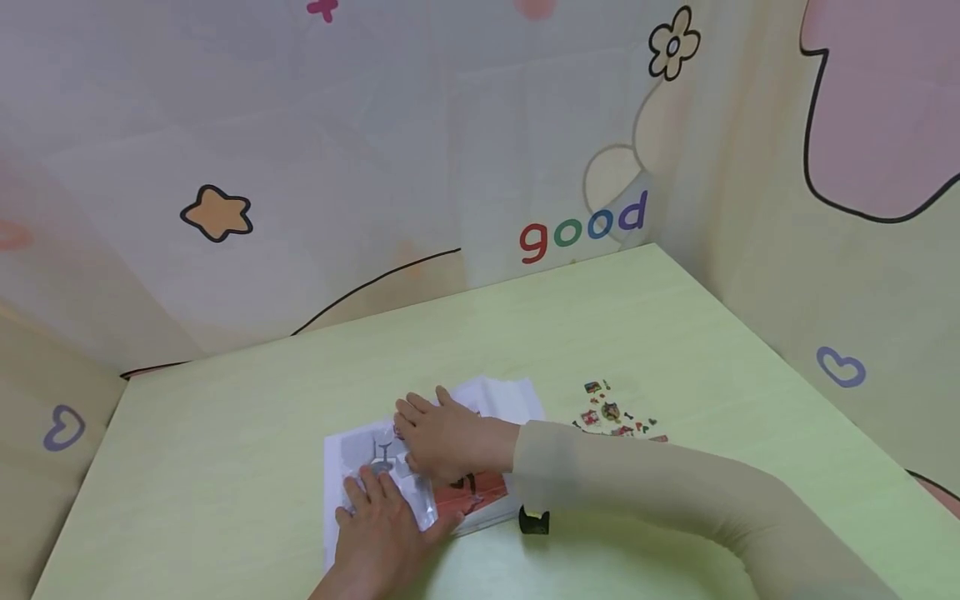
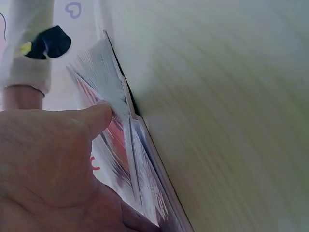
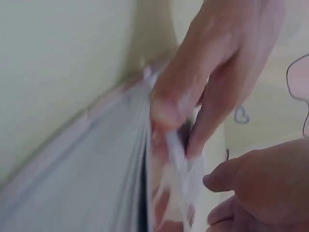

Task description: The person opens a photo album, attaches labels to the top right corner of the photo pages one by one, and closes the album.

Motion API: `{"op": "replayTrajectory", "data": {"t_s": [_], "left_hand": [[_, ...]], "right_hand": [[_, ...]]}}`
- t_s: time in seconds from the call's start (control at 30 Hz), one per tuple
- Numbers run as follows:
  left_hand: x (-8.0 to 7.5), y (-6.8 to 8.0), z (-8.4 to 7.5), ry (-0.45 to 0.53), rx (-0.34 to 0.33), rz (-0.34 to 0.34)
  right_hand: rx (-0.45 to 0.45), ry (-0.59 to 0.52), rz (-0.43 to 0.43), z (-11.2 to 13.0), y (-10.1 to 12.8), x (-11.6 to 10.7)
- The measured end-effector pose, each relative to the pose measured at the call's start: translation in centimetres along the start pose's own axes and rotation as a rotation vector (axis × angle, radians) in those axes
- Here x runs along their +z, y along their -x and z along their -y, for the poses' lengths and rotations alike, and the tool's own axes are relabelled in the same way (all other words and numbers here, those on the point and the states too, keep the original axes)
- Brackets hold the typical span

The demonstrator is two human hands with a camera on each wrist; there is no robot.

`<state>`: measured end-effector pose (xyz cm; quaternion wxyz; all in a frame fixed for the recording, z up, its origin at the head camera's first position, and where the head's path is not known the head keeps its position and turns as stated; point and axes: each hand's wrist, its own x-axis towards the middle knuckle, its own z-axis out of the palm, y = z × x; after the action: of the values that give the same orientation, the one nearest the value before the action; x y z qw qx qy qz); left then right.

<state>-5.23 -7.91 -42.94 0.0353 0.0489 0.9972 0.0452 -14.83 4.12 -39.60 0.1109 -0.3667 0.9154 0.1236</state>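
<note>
Counter [image 1: 225, 433]: light green, walled in by cartoon-print panels on three sides. Only a few things on it, all near the front edge.

Book [image 1: 360, 454]: some kind of sleeved album with clear plastic pages, lying open and flat on the counter, front centre. Left page shows grey printed shapes under plastic, right side shows a red-orange printed sheet. Left wrist view shows the page stack fanned at the edge [image 2: 108, 77], so the pages aren't settled flat.

Right hand [image 1: 442, 433]: reaches across the book from the right. In the right wrist view the thumb and fingers [image 3: 166, 104] pinch a thin clear page at its edge. So this grip is closed on a page of the book, mid-lift or mid-separation; blurred, can't tell which.

Left hand [image 1: 382, 533]: palm down on the lower left page, fingers straight, pressing it flat. Grip open, nothing held, just pinning the book.

Sticker sheet [image 1: 615, 412]: small coloured stickers, lying on the counter just right of the book, apart from both hands.

Small black clip-like object [image 1: 534, 521]: on the counter beside the book's lower right corner, under the right forearm. Can't tell what it is.

Status, my read: book is open and held steady, one page is being picked out. Stickers look untouched, none visibly in a hand. Looks like an early stage, with any sticker work not yet started.
</note>
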Motion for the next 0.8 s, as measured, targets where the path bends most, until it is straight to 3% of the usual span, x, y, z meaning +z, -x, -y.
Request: {"op": "replayTrajectory", "data": {"t_s": [0.33,0.63,0.8], "left_hand": [[0.1,-0.1,0.0,-0.009,0.005,-0.015],[-0.1,-0.1,0.1,-0.006,0.008,0.008],[0.0,-0.1,0.0,0.006,0.008,0.004]], "right_hand": [[-0.018,0.095,0.024,2.3,1.4,0.2],[-0.007,0.061,0.062,2.0,0.8,0.5],[0.011,0.099,0.061,1.1,0.1,0.6]]}}
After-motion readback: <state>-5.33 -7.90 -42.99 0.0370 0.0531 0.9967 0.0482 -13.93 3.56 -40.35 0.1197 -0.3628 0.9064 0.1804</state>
